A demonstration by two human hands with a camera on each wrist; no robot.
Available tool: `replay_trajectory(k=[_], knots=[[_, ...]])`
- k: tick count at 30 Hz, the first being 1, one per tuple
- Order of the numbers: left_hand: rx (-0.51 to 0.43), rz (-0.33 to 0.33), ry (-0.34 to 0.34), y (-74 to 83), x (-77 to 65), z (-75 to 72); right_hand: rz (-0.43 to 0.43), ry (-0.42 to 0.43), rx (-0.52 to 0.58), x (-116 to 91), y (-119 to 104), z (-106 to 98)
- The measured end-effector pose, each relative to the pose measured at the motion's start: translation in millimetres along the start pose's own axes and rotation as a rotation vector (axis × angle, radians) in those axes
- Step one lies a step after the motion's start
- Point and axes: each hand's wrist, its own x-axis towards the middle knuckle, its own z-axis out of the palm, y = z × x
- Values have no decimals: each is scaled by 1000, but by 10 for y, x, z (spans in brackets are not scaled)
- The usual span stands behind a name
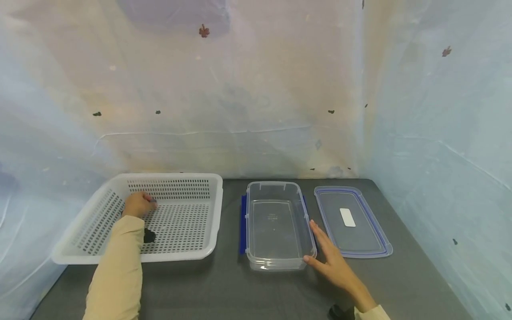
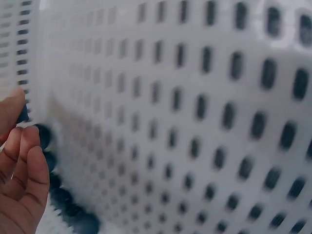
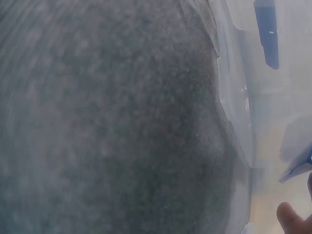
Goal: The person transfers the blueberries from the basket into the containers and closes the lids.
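Observation:
My left hand (image 1: 138,204) is inside the white perforated basket (image 1: 218,209), near its left back part. In the left wrist view, the thumb and fingers pinch a small dark blue piece. A strand of dark blue beads (image 2: 61,196) trails down behind the fingers; it looks joined to that piece, though the fingers hide part of it. My right hand (image 1: 330,262), fingers extended, touches the right front side of a clear plastic container (image 1: 276,222) with blue side latches. A fingertip (image 3: 290,219) shows at the edge of the right wrist view.
A clear lid (image 1: 340,235) with a blue seal and white label lies flat right of the container. Everything stands on a dark grey table (image 1: 240,298). Pale patterned sheeting (image 1: 260,102) hangs behind it and along both sides.

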Motion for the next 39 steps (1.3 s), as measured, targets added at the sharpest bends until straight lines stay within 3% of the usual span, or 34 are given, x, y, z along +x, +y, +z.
replay_trajectory(k=[7, 17, 30, 39], knots=[[-64, 109, 47, 116, 15, -216, 60, -13, -14, 23, -64, 10], [-175, 160, 76, 476, -37, -483, 110, -34, -3, 141, -128, 41], [-204, 323, 51, 974, -196, -640, 53, -30, -67, 201, -119, 91], [-237, 415, -24, 1521, -333, -539, 73, -45, -13, 175, -167, 131]])
